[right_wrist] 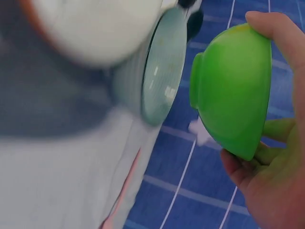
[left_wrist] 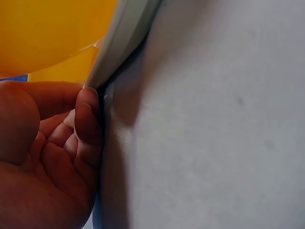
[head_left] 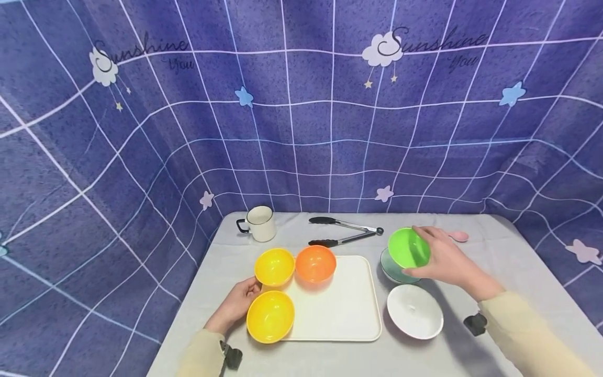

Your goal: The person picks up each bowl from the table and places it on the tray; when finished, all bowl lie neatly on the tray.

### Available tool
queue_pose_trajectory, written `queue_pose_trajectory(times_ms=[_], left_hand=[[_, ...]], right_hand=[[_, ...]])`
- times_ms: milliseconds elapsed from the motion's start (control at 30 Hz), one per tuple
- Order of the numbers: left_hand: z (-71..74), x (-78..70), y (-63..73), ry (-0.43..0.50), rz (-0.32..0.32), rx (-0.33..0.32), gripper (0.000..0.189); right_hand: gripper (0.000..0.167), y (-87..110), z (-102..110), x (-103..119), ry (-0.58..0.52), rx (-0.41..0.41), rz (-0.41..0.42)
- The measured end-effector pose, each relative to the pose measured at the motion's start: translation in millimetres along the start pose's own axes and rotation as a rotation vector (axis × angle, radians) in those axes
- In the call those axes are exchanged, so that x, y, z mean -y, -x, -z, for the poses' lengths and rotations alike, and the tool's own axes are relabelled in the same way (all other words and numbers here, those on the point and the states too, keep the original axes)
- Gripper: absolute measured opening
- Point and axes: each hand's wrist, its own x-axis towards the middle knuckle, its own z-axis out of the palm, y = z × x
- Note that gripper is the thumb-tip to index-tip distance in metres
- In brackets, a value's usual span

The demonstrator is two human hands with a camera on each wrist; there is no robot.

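Note:
My right hand [head_left: 445, 256] grips a green bowl [right_wrist: 236, 90] by its rim, thumb on one side and fingers on the other. The bowl hangs over a pale blue-green bowl [right_wrist: 164, 71], with a gap between them in the right wrist view. At the left edge of a white tray [head_left: 336, 306], my left hand [head_left: 240, 299] pinches the rim between thumb and fingers. Two yellow bowls [head_left: 275, 267] and an orange bowl [head_left: 315, 264] stand on the tray's left and back parts; the nearer yellow bowl [head_left: 270, 317] overhangs its left edge.
A white bowl [head_left: 414, 312] stands right of the tray, in front of the blue-green one. Behind the tray lie black-tipped tongs [head_left: 348, 231] and a cream mug [head_left: 261, 224] with a dark handle. A pink utensil [head_left: 458, 236] lies behind my right hand.

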Motion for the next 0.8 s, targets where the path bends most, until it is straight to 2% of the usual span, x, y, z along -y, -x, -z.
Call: queue_pose_trajectory(times_ms=[333, 500, 633, 800], left_hand=[[0.5, -0.5, -1.5, 0.017, -0.027, 0.004, 0.005], [0.5, -2.5, 0.2, 0.024, -0.017, -0.003, 0.007], [0.4, -3.6, 0.8, 0.025, -0.001, -0.007, 0.007], [0.9, -3.8, 2.7, 0.030, 0.003, -0.007, 0.008]], right_hand=[[0.118, -11.2, -44.0, 67.6, -0.040, 0.105, 0.064], [0.117, -9.5, -70.0, 101.8, -0.086, 0.174, 0.090], [0.113, -4.0, -90.5, 121.5, -0.118, 0.205, 0.129], [0.111, 3.7, -115.5, 138.2, -0.154, 0.278, 0.133]])
